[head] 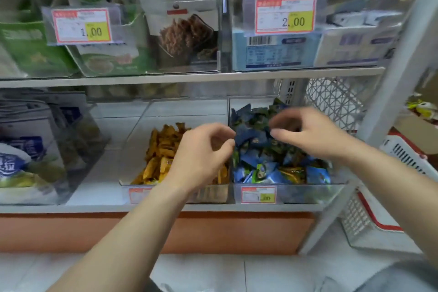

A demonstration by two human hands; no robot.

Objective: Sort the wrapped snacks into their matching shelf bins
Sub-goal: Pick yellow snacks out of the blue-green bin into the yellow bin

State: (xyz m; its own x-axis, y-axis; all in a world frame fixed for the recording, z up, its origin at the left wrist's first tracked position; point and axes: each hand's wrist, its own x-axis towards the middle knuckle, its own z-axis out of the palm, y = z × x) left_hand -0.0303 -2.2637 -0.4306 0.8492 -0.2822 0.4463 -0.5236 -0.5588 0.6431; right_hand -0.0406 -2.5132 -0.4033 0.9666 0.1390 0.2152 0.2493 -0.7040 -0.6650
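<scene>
A white metal shelf rack fills the view, with two shelf boards in sight. On the lower white shelf board (94, 178) two clear plastic bins stand side by side, touching. The middle clear bin (132, 130) holds a heap of yellow-orange wrapped snacks (158, 149). The right clear bin (308, 193) holds a heap of blue and green wrapped snacks (260, 166), with one yellow wrapped piece (291, 173) lying among them near the front. A red-bordered price label (258, 194) sits on the front of the right bin.

The left hand (201, 149) hovers over the wall shared by the two bins. Its fingers are loosely curled, with a gap between thumb and forefinger and nothing seen in it. The right hand (315, 133) is above the blue and green heap, thumb and forefinger drawn close together. It is blurred, so I cannot tell whether it pinches a wrapper.

To the left, another clear bin holds blue and white packets (21, 149). Above the grey upper shelf edge (189, 77) stand green packets (30, 50), a brown and white pouch (182, 19) and pale blue boxes (272, 52), behind clear fronts with price tags.

Below the rack run an orange base panel (71, 232) and a pale tiled floor (201, 272). Right of the white slanted upright (391, 102) stands a white lattice basket with red trim (369, 220).
</scene>
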